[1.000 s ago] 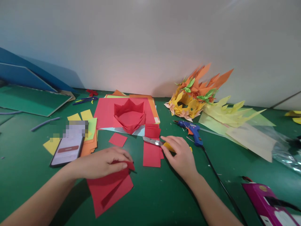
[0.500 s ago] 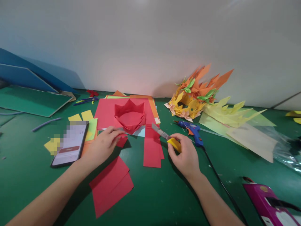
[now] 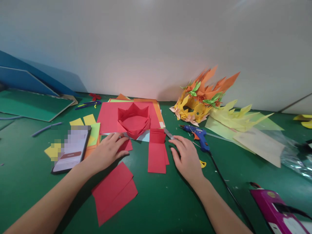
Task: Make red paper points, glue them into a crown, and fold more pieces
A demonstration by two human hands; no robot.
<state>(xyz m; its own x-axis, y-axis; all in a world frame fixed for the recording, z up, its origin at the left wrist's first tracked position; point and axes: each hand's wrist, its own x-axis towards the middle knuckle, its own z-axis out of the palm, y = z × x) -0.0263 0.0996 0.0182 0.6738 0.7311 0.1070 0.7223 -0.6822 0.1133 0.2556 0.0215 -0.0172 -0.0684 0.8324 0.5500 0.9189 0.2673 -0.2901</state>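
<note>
My left hand (image 3: pixel 107 151) lies flat with its fingers stretched out, the fingertips on a small red paper square (image 3: pixel 126 145) just in front of a folded red paper crown shape (image 3: pixel 134 118). To the right, my right hand (image 3: pixel 186 156) rests palm down, fingers extended, over yellow-handled scissors (image 3: pixel 168 134). The blade tip shows past the fingers and a bit of yellow handle by the wrist. Between the hands lie red paper strips (image 3: pixel 157 152). Folded red sheets (image 3: pixel 114 191) sit near my left forearm.
A phone (image 3: pixel 70 149) lies on yellow and orange paper at the left. A blue glue gun (image 3: pixel 197 135) with a black cord, an orange-yellow paper wreath (image 3: pixel 200 97) and pale yellow cut paper (image 3: pixel 239 120) fill the right. A magenta box (image 3: pixel 275 208) sits bottom right.
My left hand went from the folded red sheets up to the small red square. My right hand raised the scissors, then lowered them onto the mat and flattened over them.
</note>
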